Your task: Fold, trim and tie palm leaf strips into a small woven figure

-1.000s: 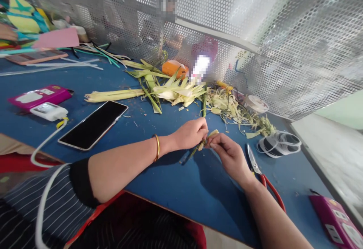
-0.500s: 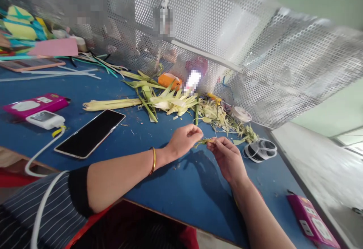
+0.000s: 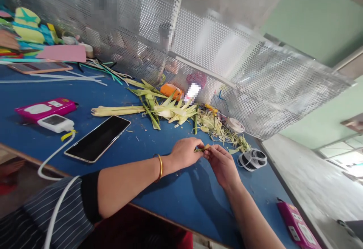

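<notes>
My left hand [image 3: 187,152], a gold bangle on its wrist, and my right hand [image 3: 223,164] meet above the blue table [image 3: 181,192]. Between their fingertips is a small yellow-green plant sprig [image 3: 205,148]; both hands pinch it, and the fingers cover part of it. Just beyond lie pale peeled leaves [image 3: 176,111], a bundle of yellowish stalks [image 3: 119,110] and a heap of small leaf scraps [image 3: 215,124]. To the right of my right hand sits a black-and-white coil of cord or tape [image 3: 252,159].
A black-screened phone [image 3: 98,139] and a magenta power strip [image 3: 47,109] with a white charger [image 3: 56,122] lie on the left. Another magenta strip [image 3: 297,222] is near the right edge. A perforated metal screen [image 3: 204,41] borders the back. At far left shows another person's hand [image 3: 8,39].
My left fingers have moved onto the sprig, closing the small gap to my right hand. The camera view has shifted slightly.
</notes>
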A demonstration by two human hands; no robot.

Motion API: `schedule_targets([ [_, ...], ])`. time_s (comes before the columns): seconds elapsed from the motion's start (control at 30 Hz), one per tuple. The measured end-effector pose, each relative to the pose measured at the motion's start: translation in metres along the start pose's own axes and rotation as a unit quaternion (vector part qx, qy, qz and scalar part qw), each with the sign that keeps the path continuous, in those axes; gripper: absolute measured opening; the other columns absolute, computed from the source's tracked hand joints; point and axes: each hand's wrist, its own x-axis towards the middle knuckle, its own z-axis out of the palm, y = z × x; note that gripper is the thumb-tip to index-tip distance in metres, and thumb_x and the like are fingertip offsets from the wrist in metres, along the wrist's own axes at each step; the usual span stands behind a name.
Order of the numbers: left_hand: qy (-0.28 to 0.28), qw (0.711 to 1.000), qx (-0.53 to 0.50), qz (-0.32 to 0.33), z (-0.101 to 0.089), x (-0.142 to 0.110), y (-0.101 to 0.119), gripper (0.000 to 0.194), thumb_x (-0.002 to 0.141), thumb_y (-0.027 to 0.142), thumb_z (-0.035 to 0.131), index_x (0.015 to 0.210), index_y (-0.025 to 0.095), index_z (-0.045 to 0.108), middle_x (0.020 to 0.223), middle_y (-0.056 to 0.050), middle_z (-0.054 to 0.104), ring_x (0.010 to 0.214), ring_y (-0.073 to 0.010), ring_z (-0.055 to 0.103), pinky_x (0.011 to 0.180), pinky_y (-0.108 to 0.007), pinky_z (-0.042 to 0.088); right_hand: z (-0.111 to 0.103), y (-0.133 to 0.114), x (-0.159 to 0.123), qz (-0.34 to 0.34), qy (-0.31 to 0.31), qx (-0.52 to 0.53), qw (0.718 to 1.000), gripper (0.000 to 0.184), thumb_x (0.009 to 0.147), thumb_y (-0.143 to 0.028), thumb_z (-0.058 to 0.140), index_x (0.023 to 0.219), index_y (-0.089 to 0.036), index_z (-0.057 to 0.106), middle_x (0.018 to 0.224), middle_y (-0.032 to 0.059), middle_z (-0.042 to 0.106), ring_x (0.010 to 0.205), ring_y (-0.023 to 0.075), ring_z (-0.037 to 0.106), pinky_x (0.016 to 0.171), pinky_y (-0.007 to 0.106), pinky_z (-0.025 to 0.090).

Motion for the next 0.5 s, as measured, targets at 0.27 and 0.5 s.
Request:
schedule_targets([
  [0.27, -0.057, 0.929, -0.303, -0.207, -0.023, 0.017, -0.001, 0.006, 0.077, 0.019, 0.06, 0.072, 0.016, 0.062, 0.064, 0.001, 0.061, 0.053, -0.0101, 0.055, 0.046, -0.023, 0.029, 0.006, -0.029, 0.018, -0.1, 0.045, -0.289, 0.951, 0.027, 0.07, -0.044, 0.073, 0.075, -0.018, 0.069, 0.057, 0.0003, 0.062, 0.053, 0.0136, 0.05, 0.055, 0.028, 0.038],
  [0.5, -0.098, 0.884, -0.368, -0.273, -0.032, 0.022, -0.006, 0.012, 0.067, 0.021, 0.069, 0.076, 0.014, 0.066, 0.067, 0.001, 0.062, 0.05, -0.0077, 0.051, 0.045, -0.023, 0.024, -0.025, -0.007, 0.032, -0.124, 0.097, -0.324, 0.933, 0.029, 0.065, -0.041, 0.072, 0.085, -0.02, 0.071, 0.076, 0.0037, 0.07, 0.075, 0.0218, 0.063, 0.069, 0.033, 0.045],
])
